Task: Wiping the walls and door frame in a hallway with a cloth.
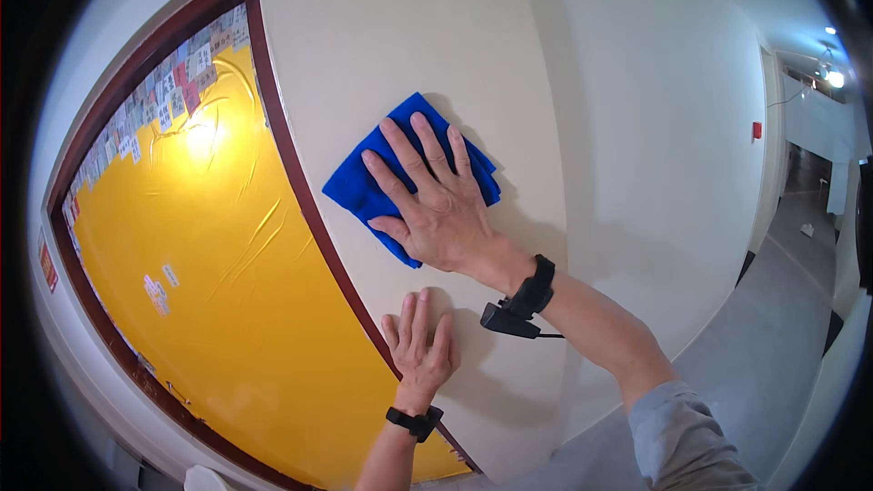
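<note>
A folded blue cloth (358, 181) lies flat against a cream wall panel (416, 27). My right hand (443, 211) presses on it from above, fingers spread and thumb near its lower edge. Lower down, my left hand (423, 348) is at the same panel beside the dark red door frame (290, 150). Its fingers are apart and slightly bent, and it holds nothing; whether the fingertips touch the panel I cannot tell. Each wrist wears a black strap (535, 290), and the right one carries a small black device with a cable.
Left of the panel is a door covered in wrinkled yellow film (204, 252), with many small papers (164, 92) along its top. A white wall (655, 150) continues rightward past a corner. Grey corridor floor (757, 327) runs off at right, under ceiling lights (833, 76).
</note>
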A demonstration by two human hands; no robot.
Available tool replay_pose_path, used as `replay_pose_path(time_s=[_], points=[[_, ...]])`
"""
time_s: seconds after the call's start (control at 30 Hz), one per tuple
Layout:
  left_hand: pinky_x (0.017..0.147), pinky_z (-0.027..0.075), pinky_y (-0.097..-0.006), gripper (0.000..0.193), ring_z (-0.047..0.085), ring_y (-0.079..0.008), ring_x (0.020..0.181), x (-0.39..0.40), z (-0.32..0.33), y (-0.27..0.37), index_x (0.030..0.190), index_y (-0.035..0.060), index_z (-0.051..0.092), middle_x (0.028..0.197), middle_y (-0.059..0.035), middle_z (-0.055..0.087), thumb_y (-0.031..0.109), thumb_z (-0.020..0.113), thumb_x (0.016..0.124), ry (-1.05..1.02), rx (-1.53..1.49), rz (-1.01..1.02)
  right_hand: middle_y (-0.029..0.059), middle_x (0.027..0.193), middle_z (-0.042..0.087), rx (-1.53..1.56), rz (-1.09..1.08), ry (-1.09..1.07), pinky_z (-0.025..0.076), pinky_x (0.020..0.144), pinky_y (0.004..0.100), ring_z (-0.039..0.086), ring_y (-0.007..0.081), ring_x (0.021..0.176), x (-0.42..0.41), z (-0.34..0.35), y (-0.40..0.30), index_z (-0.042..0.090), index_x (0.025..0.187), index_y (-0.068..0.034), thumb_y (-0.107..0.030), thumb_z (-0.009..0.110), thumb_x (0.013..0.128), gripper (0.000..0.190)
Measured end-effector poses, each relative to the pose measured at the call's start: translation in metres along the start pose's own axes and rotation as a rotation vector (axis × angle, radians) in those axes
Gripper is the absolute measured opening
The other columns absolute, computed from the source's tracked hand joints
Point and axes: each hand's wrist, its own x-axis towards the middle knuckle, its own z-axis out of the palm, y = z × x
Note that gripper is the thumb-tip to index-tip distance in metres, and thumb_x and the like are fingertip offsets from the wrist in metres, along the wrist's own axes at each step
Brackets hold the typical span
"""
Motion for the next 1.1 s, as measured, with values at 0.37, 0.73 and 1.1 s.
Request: replay_pose_path(time_s=[0.37,0.73,1.1], points=[[0.117,0.017,-0.0629,0.084,0.025,-0.0468,0.147,-0.005,-0.006,-0.01,0.155,0.0157,0.024,0.159,-0.0266,0.026,0.017,0.073,0.086,0.23,-0.126,-0.256,0.0297,0.158,0.026,-0.417,0.458,0.424,0.014,0.116,0.0652,0.018,0.0519,0.146,0.102,-0.028,0.103,0.042,0.148,0.0,-0.047,0.043,0.101,0.066],[0.115,0.032,-0.0469,0.104,0.038,-0.0421,0.141,0.004,-0.018,-0.017,0.153,0.0007,0.024,0.156,-0.0259,0.033,0.027,0.087,0.075,0.097,-0.669,-0.731,0.0277,0.159,0.026,-0.435,0.317,0.317,0.016,0.117,0.0625,0.02,0.0497,0.147,0.104,-0.035,0.13,0.039,0.15,-0.002,-0.052,0.041,0.102,0.07],[0.105,0.043,-0.04,0.092,0.055,-0.0363,0.125,0.004,-0.017,-0.012,0.148,-0.0008,0.036,0.138,-0.0221,0.054,0.025,0.086,0.076,0.09,-0.778,-0.844,0.02,0.16,0.029,-0.263,0.012,0.322,0.01,0.12,0.0604,0.02,0.042,0.15,0.18,0.01,0.041,0.043,0.15,-0.009,-0.052,0.041,0.1,0.066]])
